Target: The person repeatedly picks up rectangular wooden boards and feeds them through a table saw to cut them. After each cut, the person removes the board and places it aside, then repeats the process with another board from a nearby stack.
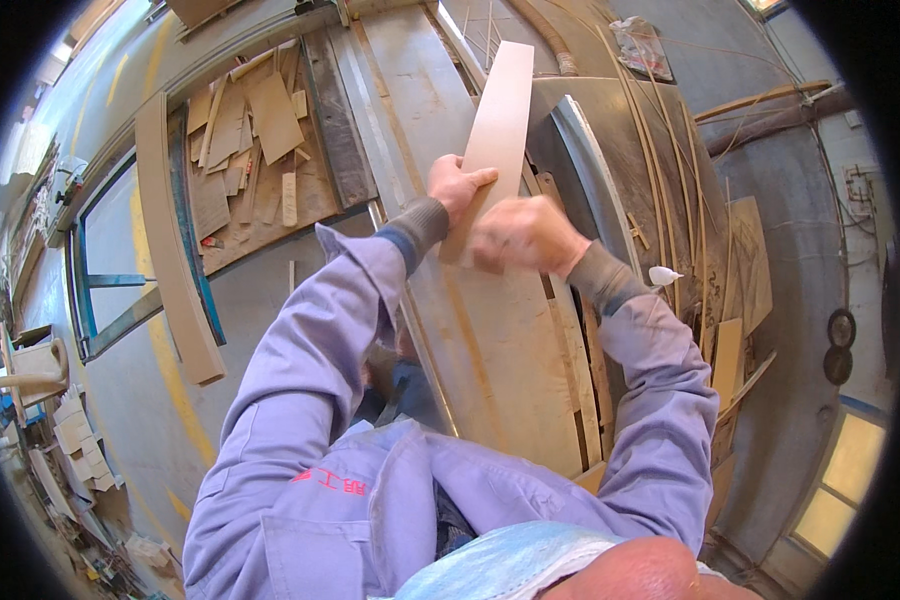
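A long, pale, flat wooden board (502,110) lies lengthwise over the metal machine table (500,370), its far end pointing away from me. My left hand (457,188) grips the board's left edge near its middle, thumb on the upper face and fingers partly hidden at the side. At the board's near end, on its right side, is my right hand (532,235), curled and smeared by motion. Whether its fingers hold the board or anything else cannot be made out.
A curved-looking metal rail (595,170) stands right of the board. Thin wood strips (660,180) and a small white object (663,276) lie further right. To the left are scrap wood pieces (255,120) and another long board (175,240) on a blue frame (90,260).
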`<state>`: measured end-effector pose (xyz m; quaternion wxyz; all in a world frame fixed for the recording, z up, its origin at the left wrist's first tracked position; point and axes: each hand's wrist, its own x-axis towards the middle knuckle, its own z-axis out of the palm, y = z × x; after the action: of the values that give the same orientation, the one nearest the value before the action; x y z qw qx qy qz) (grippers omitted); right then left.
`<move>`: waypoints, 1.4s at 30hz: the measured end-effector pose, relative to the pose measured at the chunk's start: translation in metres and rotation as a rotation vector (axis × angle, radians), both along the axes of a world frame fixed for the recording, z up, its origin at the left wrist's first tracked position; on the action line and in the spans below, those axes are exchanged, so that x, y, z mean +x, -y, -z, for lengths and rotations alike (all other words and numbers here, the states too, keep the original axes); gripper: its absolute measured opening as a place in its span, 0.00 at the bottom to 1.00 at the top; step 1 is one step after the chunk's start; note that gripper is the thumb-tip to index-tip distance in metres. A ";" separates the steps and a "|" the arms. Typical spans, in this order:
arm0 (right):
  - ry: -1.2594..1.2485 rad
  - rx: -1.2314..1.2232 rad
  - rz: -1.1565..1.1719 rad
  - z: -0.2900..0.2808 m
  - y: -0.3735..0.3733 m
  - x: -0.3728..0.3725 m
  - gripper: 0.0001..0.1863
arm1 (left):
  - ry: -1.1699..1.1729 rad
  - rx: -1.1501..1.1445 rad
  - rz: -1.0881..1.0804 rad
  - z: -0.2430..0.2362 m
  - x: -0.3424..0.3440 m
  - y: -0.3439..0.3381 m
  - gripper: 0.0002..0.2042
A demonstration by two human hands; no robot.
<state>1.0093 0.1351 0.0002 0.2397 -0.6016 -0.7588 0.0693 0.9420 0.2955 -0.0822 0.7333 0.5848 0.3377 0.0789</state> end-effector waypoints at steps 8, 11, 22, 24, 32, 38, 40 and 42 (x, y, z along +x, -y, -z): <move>0.149 -0.583 0.806 0.104 -0.012 0.109 0.22 | 0.134 0.305 -0.153 -0.009 -0.108 -0.023 0.20; 0.135 -0.509 0.763 0.126 -0.017 0.117 0.22 | 0.230 0.140 -0.254 -0.032 -0.175 -0.053 0.17; -0.048 -0.513 1.022 0.097 -0.006 0.103 0.18 | -0.077 0.479 -0.680 -0.054 -0.416 -0.143 0.16; -0.044 -0.503 1.026 0.091 -0.006 0.103 0.17 | -0.120 0.540 -0.715 -0.045 -0.440 -0.156 0.16; -0.959 -0.093 1.078 0.051 -0.001 0.088 0.05 | -0.032 0.438 -0.881 -0.001 -0.504 -0.189 0.16; 0.182 0.104 1.092 -0.071 -0.096 0.163 0.27 | -0.189 0.518 -0.795 0.023 -0.521 -0.223 0.23; 0.136 0.365 0.920 -0.081 -0.133 0.147 0.32 | -0.492 0.592 -0.683 0.022 -0.527 -0.231 0.28; -0.225 0.330 0.746 -0.064 -0.154 0.090 0.32 | -0.655 0.903 -0.598 0.016 -0.528 -0.238 0.35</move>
<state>1.0994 0.2894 0.0643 0.4231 -0.7772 -0.4590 -0.0794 0.4139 0.5333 -0.0981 0.2191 0.7106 0.6271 0.2319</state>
